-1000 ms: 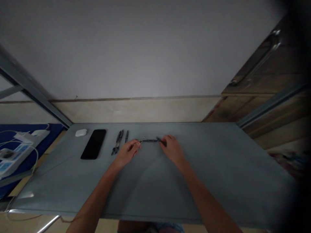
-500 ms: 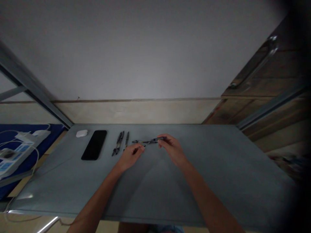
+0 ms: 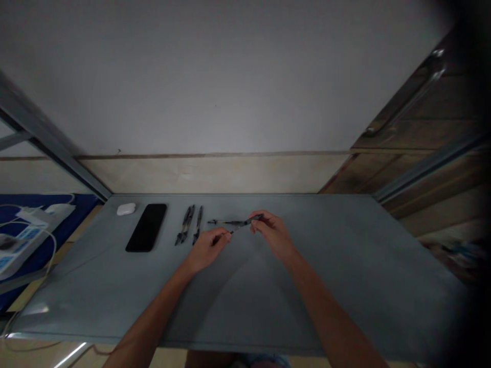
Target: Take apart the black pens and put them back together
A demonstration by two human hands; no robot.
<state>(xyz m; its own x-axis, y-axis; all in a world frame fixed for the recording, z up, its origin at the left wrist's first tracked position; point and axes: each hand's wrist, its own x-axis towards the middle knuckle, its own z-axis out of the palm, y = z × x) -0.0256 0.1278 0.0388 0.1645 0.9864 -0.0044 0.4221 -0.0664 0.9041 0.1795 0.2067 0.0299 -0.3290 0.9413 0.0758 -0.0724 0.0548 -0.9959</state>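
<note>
Between my hands a slim dark pen (image 3: 242,225) is held at a slant over the grey table (image 3: 345,266). My right hand (image 3: 270,230) pinches its upper right end. Its thin lower left end is between the closed fingertips of my left hand (image 3: 209,246). Just behind it, another pen (image 3: 220,222) lies sideways on the table, partly hidden. Left of my left hand, a single pen (image 3: 198,225) and a close group of pens (image 3: 185,225) lie lengthwise.
A black phone (image 3: 147,228) and a white earbud case (image 3: 126,209) lie at the table's left. Beyond the left edge, a power strip (image 3: 23,243) with cables rests on a blue surface. A pale wall (image 3: 215,174) runs behind the table.
The thin end at my left hand and the part in my right hand now form one slanted line. My left hand has shifted slightly right. The whole view has moved slightly.
</note>
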